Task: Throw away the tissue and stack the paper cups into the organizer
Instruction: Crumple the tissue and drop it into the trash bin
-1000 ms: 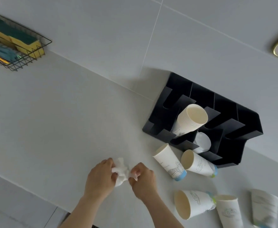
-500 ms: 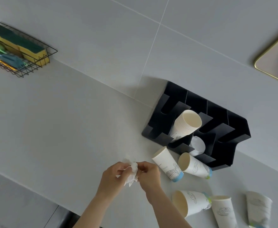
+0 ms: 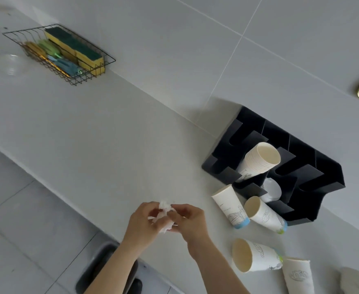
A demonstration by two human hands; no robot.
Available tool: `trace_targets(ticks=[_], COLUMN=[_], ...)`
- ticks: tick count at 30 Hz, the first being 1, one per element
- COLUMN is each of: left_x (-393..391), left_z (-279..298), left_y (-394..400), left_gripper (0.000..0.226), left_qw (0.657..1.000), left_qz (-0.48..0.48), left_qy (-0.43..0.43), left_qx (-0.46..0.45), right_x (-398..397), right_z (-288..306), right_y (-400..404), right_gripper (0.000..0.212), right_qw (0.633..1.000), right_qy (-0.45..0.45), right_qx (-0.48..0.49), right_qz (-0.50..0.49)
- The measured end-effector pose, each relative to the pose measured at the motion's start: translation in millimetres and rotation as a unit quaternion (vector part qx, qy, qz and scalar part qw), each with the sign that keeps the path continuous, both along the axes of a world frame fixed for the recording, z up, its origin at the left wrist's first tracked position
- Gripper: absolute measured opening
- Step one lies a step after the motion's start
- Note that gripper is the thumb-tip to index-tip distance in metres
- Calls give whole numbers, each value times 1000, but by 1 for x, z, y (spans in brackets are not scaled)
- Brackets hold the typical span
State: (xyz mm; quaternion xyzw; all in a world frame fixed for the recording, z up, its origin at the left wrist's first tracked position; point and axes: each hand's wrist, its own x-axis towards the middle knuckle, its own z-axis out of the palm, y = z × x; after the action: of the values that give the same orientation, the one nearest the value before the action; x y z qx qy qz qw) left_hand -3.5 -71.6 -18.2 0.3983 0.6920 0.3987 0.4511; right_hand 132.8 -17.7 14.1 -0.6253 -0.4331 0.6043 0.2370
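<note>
Both hands, left hand (image 3: 143,224) and right hand (image 3: 190,219), clutch the crumpled, half-hidden tissue (image 3: 164,217).

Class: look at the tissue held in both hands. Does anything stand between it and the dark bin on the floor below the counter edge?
Nothing visible does. The tissue is held by the left hand and right hand above the counter; the bin is partly hidden behind the left forearm.

We see the left hand (image 3: 141,223) and right hand (image 3: 190,219) pinching a crumpled white tissue (image 3: 163,216) together above the pale worktop (image 3: 93,134). To the right a black organizer (image 3: 314,168) holds a tilted stack of cups (image 3: 259,161), with loose paper cups (image 3: 230,205) lying near its front. A wire basket (image 3: 85,74) of sponges sits far left by the wall.
</note>
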Motion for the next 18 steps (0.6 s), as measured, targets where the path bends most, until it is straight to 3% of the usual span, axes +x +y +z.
trace_targets(ticks=[3, 10, 18], left_x=[-7, -25, 1], left_z=[-3, -23, -103], left_y=[-33, -131, -222], left_gripper=[39, 19, 23], left_qw=[1000, 983, 952], left_qz=[21, 169, 261], left_qy=[21, 49, 24], left_qx=[0, -53, -157], right_x=[-16, -42, -35], right_z=[-9, -33, -126], right_y=[-22, -100, -179], right_gripper=[13, 20, 27], right_qw=[1000, 980, 964], right_qy=[2, 87, -22], right_qx=[-9, -86, -110], right_qz=[5, 154, 241])
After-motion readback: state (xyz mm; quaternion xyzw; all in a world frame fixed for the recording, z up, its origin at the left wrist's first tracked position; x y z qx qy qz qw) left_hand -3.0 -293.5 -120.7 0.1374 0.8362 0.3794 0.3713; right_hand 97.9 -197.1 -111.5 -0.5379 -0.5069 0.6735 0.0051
